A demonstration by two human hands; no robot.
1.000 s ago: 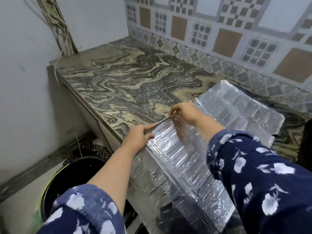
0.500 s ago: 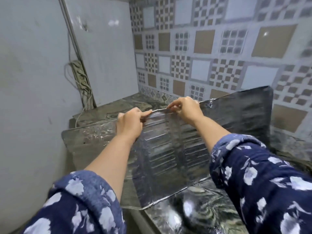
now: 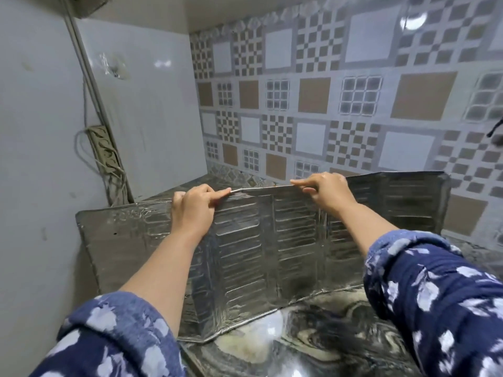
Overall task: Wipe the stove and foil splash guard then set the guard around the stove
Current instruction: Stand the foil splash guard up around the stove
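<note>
Head view shows the silver ribbed foil splash guard standing upright on the swirled black-and-cream marble counter, its bottom edge touching the stone, its folded panels spread from the grey left wall to the patterned tile backsplash; the left hand pinches the guard's top rim, fingers curled over it; the right hand grips the same rim just beside, thumb in front; both wear blue floral sleeves; a beige power strip hangs on the left wall.

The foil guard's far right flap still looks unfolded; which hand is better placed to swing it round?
The right hand: it pinches the foil guard top edge right beside that right-hand panel, while the left hand grips nearer the left flap.
</note>
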